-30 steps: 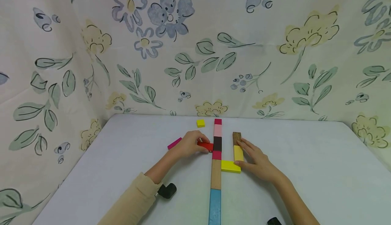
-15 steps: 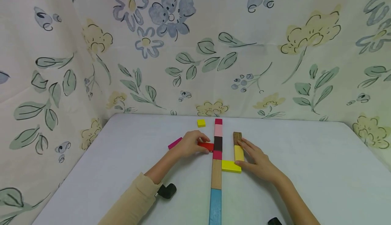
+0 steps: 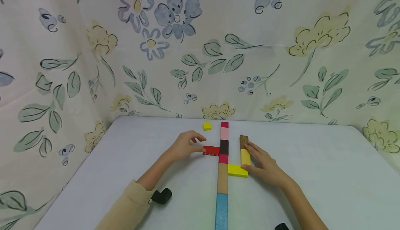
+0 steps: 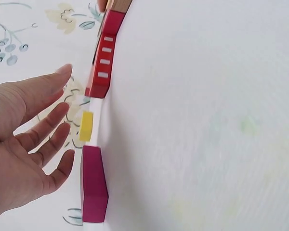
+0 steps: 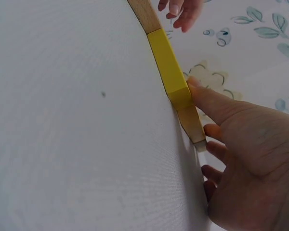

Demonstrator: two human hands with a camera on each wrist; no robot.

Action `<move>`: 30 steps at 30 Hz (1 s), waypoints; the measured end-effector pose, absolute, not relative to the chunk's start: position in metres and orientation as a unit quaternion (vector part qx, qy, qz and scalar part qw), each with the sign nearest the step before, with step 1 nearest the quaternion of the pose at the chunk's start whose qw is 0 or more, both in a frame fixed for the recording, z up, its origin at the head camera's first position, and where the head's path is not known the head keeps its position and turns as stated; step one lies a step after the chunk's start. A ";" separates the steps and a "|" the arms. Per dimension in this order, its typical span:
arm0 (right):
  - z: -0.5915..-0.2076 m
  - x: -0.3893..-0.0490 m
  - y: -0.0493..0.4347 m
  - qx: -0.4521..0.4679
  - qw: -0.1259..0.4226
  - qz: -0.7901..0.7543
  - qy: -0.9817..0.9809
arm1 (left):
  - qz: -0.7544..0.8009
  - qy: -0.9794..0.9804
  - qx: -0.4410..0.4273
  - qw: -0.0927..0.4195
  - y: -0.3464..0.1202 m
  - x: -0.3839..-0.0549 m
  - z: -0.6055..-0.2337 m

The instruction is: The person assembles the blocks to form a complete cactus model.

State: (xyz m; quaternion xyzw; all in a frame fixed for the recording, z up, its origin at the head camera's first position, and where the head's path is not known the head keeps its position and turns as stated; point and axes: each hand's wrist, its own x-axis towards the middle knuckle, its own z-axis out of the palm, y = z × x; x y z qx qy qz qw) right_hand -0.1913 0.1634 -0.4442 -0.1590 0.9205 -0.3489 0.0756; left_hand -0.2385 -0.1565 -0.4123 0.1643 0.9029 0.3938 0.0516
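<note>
In the head view, a row of flat blocks runs away from me: blue (image 3: 221, 211), light wood (image 3: 223, 178), crimson (image 3: 223, 159), black (image 3: 224, 147), pink (image 3: 224, 133) and another crimson at the far end. A red block (image 3: 211, 150) with white marks meets its left side. My left hand (image 3: 184, 146) is just left of the red block, fingers loosely spread, holding nothing. My right hand (image 3: 264, 164) rests its fingers against a brown block (image 3: 243, 141) and a pale yellow block (image 3: 245, 156), thumb by a bright yellow block (image 3: 235, 170) that juts from the row.
A small yellow block (image 3: 207, 126) lies at the back, left of the row. In the left wrist view, a magenta block (image 4: 94, 185) lies beside my left hand; the hand hides it in the head view. Patterned cloth (image 3: 206, 67) hangs behind the white table (image 3: 297, 146).
My left hand has let go of the red block and drawn back to the left, now covering the magenta block in the head view. The right hand stays in place.
</note>
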 end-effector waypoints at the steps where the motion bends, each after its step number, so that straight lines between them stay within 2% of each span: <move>1: -0.444 -0.191 0.164 -0.159 0.075 -0.349 0.921 | 0.396 0.903 0.161 0.049 -0.159 -0.238 -0.412; 13: -0.443 -0.190 0.165 -0.161 0.074 -0.352 0.919 | 0.413 0.903 0.119 0.031 -0.192 -0.241 -0.413; 22: -0.444 -0.191 0.164 -0.159 0.085 -0.352 0.919 | 0.435 0.896 0.069 0.054 -0.215 -0.243 -0.424; 30: -0.445 -0.192 0.165 -0.161 0.080 -0.348 0.920 | 0.459 0.882 0.077 0.080 -0.226 -0.240 -0.427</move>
